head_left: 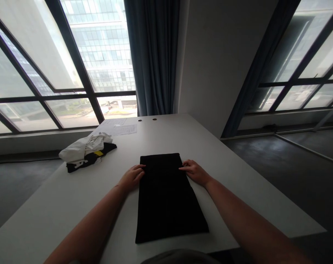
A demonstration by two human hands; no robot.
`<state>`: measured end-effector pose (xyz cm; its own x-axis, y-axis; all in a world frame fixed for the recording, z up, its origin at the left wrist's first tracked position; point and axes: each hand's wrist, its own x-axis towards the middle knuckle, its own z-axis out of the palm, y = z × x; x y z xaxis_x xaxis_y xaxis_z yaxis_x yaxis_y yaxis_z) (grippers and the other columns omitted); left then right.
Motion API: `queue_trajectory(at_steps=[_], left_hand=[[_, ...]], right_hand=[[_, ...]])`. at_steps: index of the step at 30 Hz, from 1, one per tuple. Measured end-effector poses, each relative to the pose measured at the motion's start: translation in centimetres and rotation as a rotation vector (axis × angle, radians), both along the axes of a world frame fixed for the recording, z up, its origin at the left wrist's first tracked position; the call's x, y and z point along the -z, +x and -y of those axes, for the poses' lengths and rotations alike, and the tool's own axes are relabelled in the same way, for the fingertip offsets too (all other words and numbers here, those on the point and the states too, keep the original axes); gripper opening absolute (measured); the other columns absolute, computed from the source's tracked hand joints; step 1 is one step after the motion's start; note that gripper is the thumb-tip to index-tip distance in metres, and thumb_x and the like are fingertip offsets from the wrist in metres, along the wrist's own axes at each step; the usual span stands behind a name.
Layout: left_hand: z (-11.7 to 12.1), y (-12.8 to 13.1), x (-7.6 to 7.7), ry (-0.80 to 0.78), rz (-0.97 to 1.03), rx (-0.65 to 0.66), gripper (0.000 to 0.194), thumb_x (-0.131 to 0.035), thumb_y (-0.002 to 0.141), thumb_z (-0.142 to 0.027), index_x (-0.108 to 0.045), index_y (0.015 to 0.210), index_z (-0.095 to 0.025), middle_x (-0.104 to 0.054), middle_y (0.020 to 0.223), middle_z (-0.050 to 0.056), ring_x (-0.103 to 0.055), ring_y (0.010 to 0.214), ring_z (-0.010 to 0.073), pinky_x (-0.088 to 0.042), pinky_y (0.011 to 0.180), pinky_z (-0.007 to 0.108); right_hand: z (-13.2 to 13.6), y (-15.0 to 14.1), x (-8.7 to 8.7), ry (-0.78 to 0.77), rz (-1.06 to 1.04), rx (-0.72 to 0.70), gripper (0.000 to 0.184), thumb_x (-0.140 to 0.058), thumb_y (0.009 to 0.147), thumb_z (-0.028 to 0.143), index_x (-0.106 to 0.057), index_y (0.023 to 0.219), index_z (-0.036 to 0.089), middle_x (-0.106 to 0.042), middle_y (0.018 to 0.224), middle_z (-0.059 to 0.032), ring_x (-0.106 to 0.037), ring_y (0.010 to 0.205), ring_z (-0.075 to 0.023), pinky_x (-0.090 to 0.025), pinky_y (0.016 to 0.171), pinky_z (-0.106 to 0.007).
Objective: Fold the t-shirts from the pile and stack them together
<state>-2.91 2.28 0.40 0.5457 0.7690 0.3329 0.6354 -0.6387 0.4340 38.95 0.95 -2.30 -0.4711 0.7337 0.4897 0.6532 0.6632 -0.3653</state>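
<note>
A piece of folded black cloth lies flat on the white table, in front of the person, its near end wider in view than its far end. The left hand is at the cloth's left edge towards the far end, fingers loosely bent, fingertips touching the edge. The right hand is at the opposite edge, about level with the left, partly curled, its fingertips on the cloth. Whether either hand pinches the fabric cannot be told. Farther off on the left, a crumpled white garment lies against a black one with a yellow patch. Beyond them are printed papers, near the window and a blue curtain.
</note>
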Motion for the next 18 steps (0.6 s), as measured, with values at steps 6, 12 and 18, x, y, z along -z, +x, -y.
queue_trajectory(at_steps=[6, 12, 18], left_hand=[[-1.2, 3.0, 0.8, -0.178, -0.036, -0.517, 0.028, -0.058, 0.097, -0.033, -0.060, 0.122, -0.023, -0.074, 0.106, 0.007, -0.072, 0.092, 0.0226, -0.053, 0.085, 0.036], [-0.9, 2.1, 1.7, -0.114, -0.156, -0.462, 0.023, -0.052, 0.099, -0.036, -0.059, 0.120, -0.029, -0.073, 0.085, 0.001, -0.070, 0.078, 0.0215, -0.049, 0.073, 0.031], [-1.1, 2.4, 0.4, 0.190, -0.254, -0.406, 0.019, -0.054, 0.099, -0.035, -0.069, 0.101, -0.024, -0.071, 0.101, 0.009, -0.065, 0.099, 0.0278, -0.051, 0.089, 0.041]], right_hand=[[0.1, -0.2, -0.3, -0.037, -0.063, 0.064, 0.021, -0.067, 0.088, 0.016, -0.079, 0.102, 0.026, -0.074, 0.095, -0.0051, -0.066, 0.094, -0.0230, -0.054, 0.090, -0.040], [0.5, -0.2, -0.6, -0.079, -0.050, 0.069, 0.008, -0.067, 0.088, 0.021, -0.074, 0.087, 0.024, -0.072, 0.094, -0.0051, -0.064, 0.096, -0.0238, -0.052, 0.093, -0.041], [-0.3, 0.1, -0.6, -0.049, -0.051, 0.107, 0.026, -0.059, 0.081, 0.010, -0.078, 0.083, 0.026, -0.069, 0.114, -0.0066, -0.061, 0.110, -0.0260, -0.050, 0.102, -0.046]])
